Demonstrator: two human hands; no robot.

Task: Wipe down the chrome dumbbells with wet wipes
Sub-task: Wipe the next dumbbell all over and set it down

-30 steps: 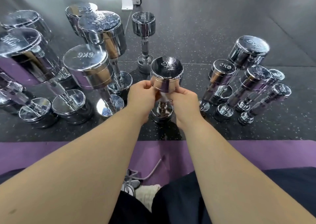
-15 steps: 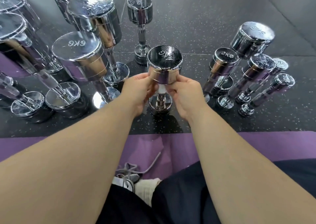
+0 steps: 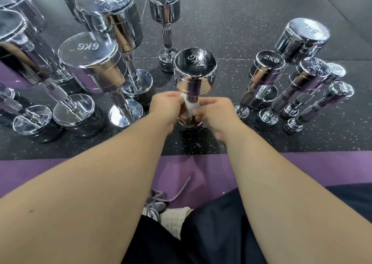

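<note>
The dumbbell [image 3: 194,68] stands upright on the floor [image 3: 231,18] at the centre, just beyond the mat [image 3: 60,173]. A white wipe [image 3: 190,104] wraps its handle. The left hand [image 3: 164,106] at 9 o'clock and the right hand [image 3: 216,112] at 3, both blurred, curl their fingers [image 3: 171,96] round the wipe. At 10 o'clock stand big dumbbells [image 3: 88,62], and at 2 small dumbbells [image 3: 267,66]. Half a second ago the hands sat higher, under the top head; they have slid down onto the handle.
</note>
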